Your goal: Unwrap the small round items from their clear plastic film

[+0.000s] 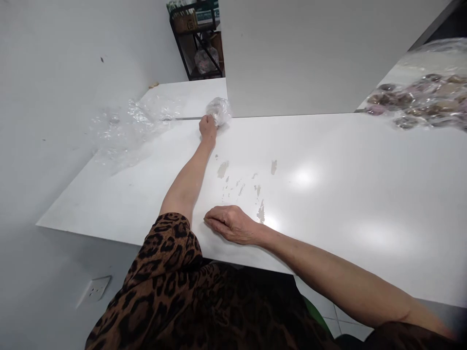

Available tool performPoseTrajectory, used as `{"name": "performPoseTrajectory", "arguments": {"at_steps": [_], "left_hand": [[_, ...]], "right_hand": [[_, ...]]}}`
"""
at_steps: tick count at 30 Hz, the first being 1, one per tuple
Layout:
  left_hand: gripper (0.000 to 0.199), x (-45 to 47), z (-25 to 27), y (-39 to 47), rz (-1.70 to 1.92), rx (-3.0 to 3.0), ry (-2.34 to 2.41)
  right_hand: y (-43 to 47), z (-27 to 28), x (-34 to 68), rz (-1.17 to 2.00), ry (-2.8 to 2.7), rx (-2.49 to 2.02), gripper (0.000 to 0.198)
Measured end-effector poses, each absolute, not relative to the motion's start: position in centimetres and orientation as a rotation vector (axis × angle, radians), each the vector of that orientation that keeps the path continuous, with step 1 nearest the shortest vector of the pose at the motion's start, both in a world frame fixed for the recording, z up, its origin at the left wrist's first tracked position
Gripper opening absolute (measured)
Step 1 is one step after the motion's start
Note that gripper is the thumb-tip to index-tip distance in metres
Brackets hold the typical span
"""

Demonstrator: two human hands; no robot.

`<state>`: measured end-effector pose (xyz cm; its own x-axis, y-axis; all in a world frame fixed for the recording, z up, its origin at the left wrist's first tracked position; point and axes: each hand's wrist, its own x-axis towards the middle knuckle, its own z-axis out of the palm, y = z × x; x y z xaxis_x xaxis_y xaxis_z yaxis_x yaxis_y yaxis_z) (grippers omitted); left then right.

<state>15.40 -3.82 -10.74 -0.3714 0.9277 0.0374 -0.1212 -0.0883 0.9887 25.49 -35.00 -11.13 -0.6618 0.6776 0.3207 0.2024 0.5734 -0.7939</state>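
My left hand (207, 127) is stretched toward the far side of the white table, its fingers closed on a crumpled clear plastic bag (220, 111). The bag is bunched up beside the grey panel. Close to the front edge, my right hand (233, 224) rests on the tabletop with its fingers curled and pressed together. Whether anything is between those fingers is hidden. More loose clear plastic (136, 124) lies spread over the left part of the table, against the wall.
The white table (339, 204) has worn grey patches near the middle. A grey panel (292, 53) stands upright at its back. On the far right lies a clear plastic bag of brownish and pinkish pieces (430, 99). A black shelf (199, 41) holds boxes behind.
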Motion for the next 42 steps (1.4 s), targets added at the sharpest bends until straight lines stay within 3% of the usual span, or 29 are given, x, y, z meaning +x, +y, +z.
{"name": "performPoseTrajectory", "arguments": {"at_steps": [5,9,14,16,19,24,26,29,32,37,42], "left_hand": [[0.005,14.9,-9.3,-11.6,1.346,0.699,1.198],[0.010,13.4,-8.7,-18.4,1.279,0.648,1.175],[0.015,12.5,-8.8,-24.6,1.185,0.872,1.178],[0.021,12.6,-9.0,-26.0,1.119,0.969,1.175],[0.030,12.3,-9.2,-26.9,1.054,1.067,1.153],[0.075,10.7,-9.3,-26.6,1.031,1.266,0.996],[0.067,10.4,-9.5,-26.2,1.010,1.312,0.931],[0.032,10.5,-10.2,-25.7,1.107,1.296,0.952],[0.018,10.8,-11.0,-25.2,1.250,1.232,1.077],[0.014,10.6,-11.6,-24.8,1.324,1.223,1.249],[0.007,11.0,-11.2,-25.1,1.340,1.114,1.171]], "right_hand": [[-34.6,-11.3,25.6,1.031,-1.978,-0.713,0.022],[-32.8,-12.1,26.6,0.681,-1.658,-0.983,0.024],[-29.6,-13.6,28.7,0.300,-1.624,-1.204,0.065],[-28.9,-13.9,29.5,0.323,-1.638,-1.243,0.075],[-28.5,-13.9,30.4,0.514,-1.605,-1.186,0.072],[-28.9,-12.8,30.8,0.797,-1.557,-1.043,0.057],[-29.2,-12.3,30.6,0.872,-1.545,-0.966,0.059],[-29.6,-11.7,30.1,0.962,-1.452,-0.876,0.070],[-30.1,-11.4,29.8,0.965,-1.404,-0.903,0.078],[-31.2,-10.8,29.4,0.890,-1.580,-0.975,0.044],[-32.0,-10.1,29.4,0.821,-1.639,-0.953,0.037]]}}
